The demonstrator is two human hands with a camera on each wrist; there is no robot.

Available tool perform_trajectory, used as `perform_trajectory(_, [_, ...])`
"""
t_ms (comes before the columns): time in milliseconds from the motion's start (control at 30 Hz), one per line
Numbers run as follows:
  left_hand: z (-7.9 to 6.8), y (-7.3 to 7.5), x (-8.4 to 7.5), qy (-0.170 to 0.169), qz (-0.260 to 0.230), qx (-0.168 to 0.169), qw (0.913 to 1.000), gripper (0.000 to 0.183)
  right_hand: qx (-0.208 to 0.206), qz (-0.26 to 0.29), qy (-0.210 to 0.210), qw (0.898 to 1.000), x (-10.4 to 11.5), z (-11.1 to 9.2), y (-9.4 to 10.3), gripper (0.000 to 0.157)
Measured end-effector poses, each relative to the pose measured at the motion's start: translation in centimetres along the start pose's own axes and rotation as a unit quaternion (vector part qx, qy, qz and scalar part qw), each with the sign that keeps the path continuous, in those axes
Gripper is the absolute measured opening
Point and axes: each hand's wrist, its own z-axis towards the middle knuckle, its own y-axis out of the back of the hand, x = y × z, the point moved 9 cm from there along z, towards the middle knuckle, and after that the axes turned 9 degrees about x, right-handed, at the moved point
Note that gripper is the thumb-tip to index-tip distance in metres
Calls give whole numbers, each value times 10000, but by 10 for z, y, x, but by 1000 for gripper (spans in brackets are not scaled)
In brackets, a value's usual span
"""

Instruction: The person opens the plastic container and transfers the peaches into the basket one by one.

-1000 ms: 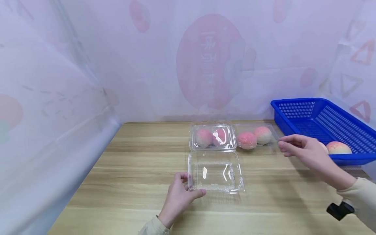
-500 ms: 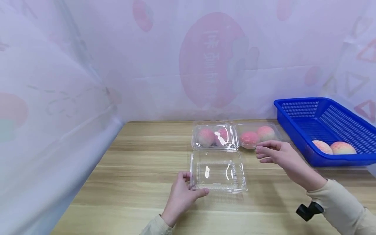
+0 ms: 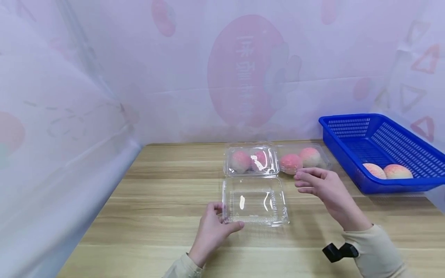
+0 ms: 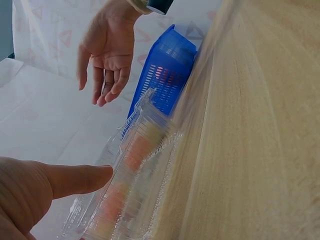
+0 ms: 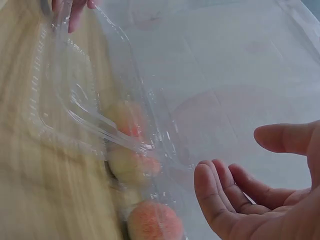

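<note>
My left hand [image 3: 213, 231] grips the near left corner of a clear plastic clamshell box [image 3: 257, 204], thumb along its front edge. No peach lies in this box's front half. Directly behind it, two peaches [image 3: 241, 161] show through clear plastic; which box each layer belongs to, I cannot tell. To their right, another clear box [image 3: 321, 160] holds a pinker peach [image 3: 291, 163] and a paler peach [image 3: 310, 156]. In front of that pair hovers my right hand [image 3: 323, 193], fingers loosely bent and thumb apart. The right wrist view shows nothing in its grasp.
A blue slotted basket [image 3: 342, 148] stands at the right back of the wooden table [image 3: 156, 216]. Inside its near end lie two peaches [image 3: 398, 172]. Printed white sheeting [image 3: 180, 108] hangs behind the table and along both sides.
My right hand has moved left from beside the blue basket to just in front of the right-hand box. The left hand keeps its hold on the clear box.
</note>
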Motion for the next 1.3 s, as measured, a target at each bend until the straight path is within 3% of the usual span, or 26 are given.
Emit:
perform_trajectory(200, [-2, 4, 2, 40, 113, -68, 9999, 77, -203, 357, -22, 9992, -22, -1, -10, 39])
perform_trajectory(400, [-5, 5, 6, 68, 85, -72, 9999, 78, -204, 318, -124, 9992, -37, 0, -14, 37])
perform_trajectory(667, [-4, 4, 6, -8, 57, -97, 9999, 76, 254, -271, -360, 9987, -49, 5, -24, 44])
perform_trajectory(900, [-2, 2, 4, -58, -52, -42, 10000, 74, 540, 166, -461, 9973, -57, 9, -27, 45])
perform_trajectory(1300, [0, 2, 2, -68, -62, 41, 9999, 79, 69, 66, -486, 9988, -62, 10, -25, 38])
